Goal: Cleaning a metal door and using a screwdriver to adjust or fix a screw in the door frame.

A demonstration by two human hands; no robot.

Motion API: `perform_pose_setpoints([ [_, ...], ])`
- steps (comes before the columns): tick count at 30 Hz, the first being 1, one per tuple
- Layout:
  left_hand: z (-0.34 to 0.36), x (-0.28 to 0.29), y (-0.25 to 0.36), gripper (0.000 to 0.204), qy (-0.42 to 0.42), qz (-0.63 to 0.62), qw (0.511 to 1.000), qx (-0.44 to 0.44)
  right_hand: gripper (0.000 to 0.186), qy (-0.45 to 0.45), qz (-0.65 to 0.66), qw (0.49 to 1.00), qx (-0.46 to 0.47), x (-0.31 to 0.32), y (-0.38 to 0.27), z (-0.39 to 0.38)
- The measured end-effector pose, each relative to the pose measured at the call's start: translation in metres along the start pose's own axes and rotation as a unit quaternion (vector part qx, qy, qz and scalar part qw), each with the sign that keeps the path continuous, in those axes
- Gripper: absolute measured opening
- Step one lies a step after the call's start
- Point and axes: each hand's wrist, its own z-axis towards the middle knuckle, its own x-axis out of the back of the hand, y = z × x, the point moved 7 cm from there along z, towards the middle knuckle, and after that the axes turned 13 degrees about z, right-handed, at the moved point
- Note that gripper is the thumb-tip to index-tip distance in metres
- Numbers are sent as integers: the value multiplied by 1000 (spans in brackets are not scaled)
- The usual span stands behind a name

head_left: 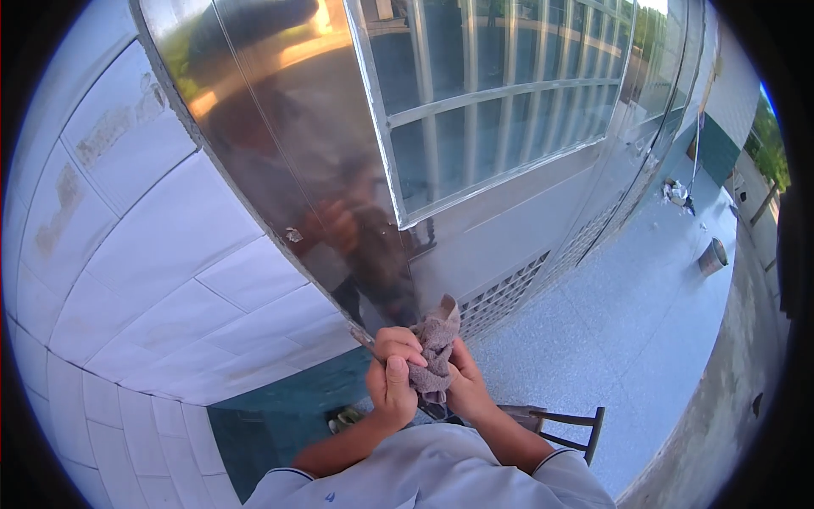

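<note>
A crumpled brownish-mauve cloth (pixel 436 349) is bunched and twisted between my two hands, in front of my chest. My left hand (pixel 395 373) is closed, its fingers curled against the cloth's left side and the thumb up. From the right, my right hand (pixel 465 382) is wrapped round the cloth, part of its fingers hidden behind it. Just beyond my hands stands a shiny metal door (pixel 314 161), whose lower part reflects a blurred figure. A barred glass window pane (pixel 500 136) is set in it.
White tiled wall (pixel 170 263) runs along the left, with a dark green band (pixel 280 424) low down. A wooden chair or stool (pixel 577 420) stands close at my right. Farther right, a bucket (pixel 713 257) and a mop-like tool (pixel 678 193) rest on the speckled floor (pixel 585 331).
</note>
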Motion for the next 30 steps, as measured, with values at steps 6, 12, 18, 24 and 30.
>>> perform_pose_setpoints([
  [6,4,21,24,44,144,140,973,-110,25,142,-17,947,289,30,-77,59],
  [12,-22,8,3,42,-9,-34,999,-19,27,229,-308,810,443,11,-140,119],
  [18,-24,5,-8,38,-46,11,999,26,39,13,-560,676,480,-61,-85,97],
  [24,-30,1,-6,36,-86,-4,996,23,13,205,-455,679,538,17,-179,118],
  [30,-31,2,-13,41,-52,3,998,47,22,13,-545,650,529,-68,-90,96],
])
